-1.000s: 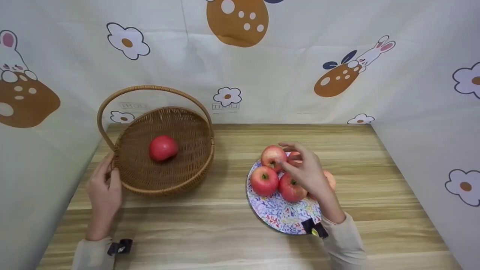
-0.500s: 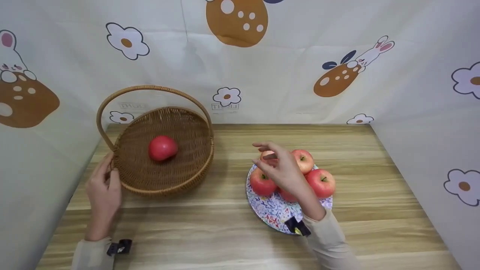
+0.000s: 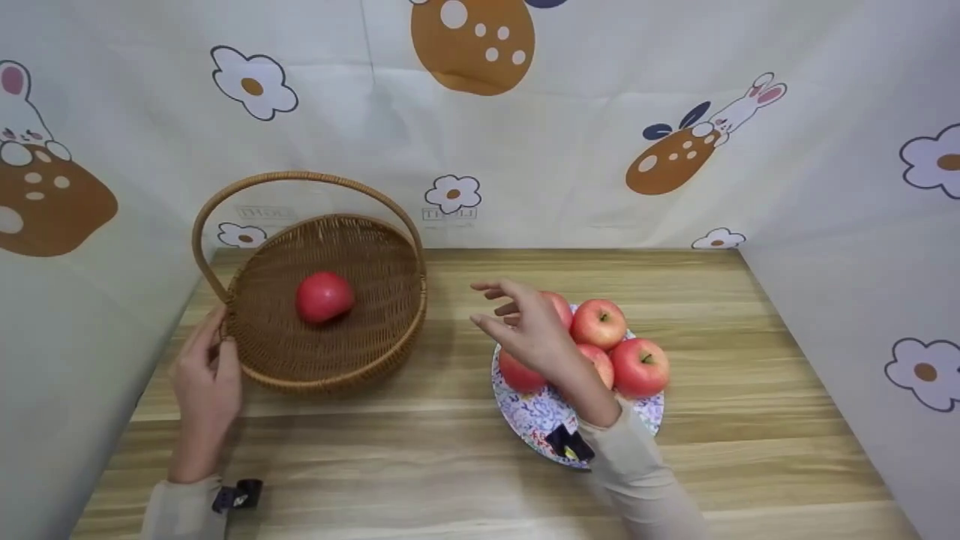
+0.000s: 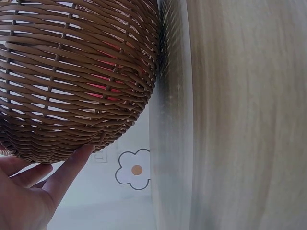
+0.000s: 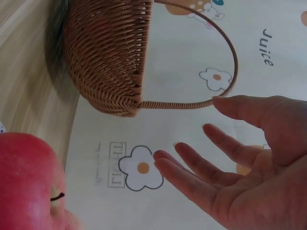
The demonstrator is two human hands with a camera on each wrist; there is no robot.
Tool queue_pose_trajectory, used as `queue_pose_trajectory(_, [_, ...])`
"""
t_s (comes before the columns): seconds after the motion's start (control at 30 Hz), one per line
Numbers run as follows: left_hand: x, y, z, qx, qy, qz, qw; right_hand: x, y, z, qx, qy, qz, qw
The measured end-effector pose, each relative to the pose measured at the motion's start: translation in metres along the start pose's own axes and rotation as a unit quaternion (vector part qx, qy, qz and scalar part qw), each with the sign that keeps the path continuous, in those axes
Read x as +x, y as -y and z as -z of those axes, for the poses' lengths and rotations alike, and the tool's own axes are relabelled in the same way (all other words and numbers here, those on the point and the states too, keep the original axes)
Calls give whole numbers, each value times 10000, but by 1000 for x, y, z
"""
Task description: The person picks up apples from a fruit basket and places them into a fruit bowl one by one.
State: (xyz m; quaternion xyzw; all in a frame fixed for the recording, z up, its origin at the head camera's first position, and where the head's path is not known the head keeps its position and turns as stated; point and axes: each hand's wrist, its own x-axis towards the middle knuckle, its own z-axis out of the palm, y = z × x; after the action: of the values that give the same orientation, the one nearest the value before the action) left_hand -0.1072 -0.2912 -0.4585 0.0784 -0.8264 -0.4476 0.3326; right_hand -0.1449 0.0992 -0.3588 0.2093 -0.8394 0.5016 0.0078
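Note:
My left hand (image 3: 208,386) rests against the left rim of a brown wicker basket (image 3: 409,337) with an arched handle. Its fingers touch the weave from outside, and in the left wrist view the hand (image 4: 29,196) shows a straight thumb on the basket wall (image 4: 62,96). Inside lies one red apple (image 3: 324,298). My right hand (image 3: 534,330) hovers over the left part of a patterned round plate (image 3: 525,416), fingers spread, holding nothing. Several apples (image 3: 640,367) sit on that plate, some partly hidden by this hand. In the right wrist view an apple (image 5: 29,187) shows beside the open right hand (image 5: 259,167).
The wood-grain table (image 3: 375,465) carries the basket on the left and the plate on the right. A pale printed sheet (image 3: 555,150) with flowers and rabbits closes off the back and both sides. Each sleeve end carries a dark camera strap (image 3: 238,495).
My right hand has moved left from the apples on the right of the plate to its left side, carrying nothing. The left hand and the basket stay put.

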Motion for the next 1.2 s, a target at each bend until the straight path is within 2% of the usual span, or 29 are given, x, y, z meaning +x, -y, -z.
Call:
queue_pose_trajectory(0.6, [0,3,0,63,-157,-273,9995,25,19,-27,-271,600,-210,9976])
queue_pose_trajectory(0.9, [1,-1,3,34,76,52,10000,39,26,-44,-286,737,-54,9969])
queue_pose_trajectory(1.2, [1,-1,0,74,-33,-110,9999,51,28,-58,-235,848,-174,9960])
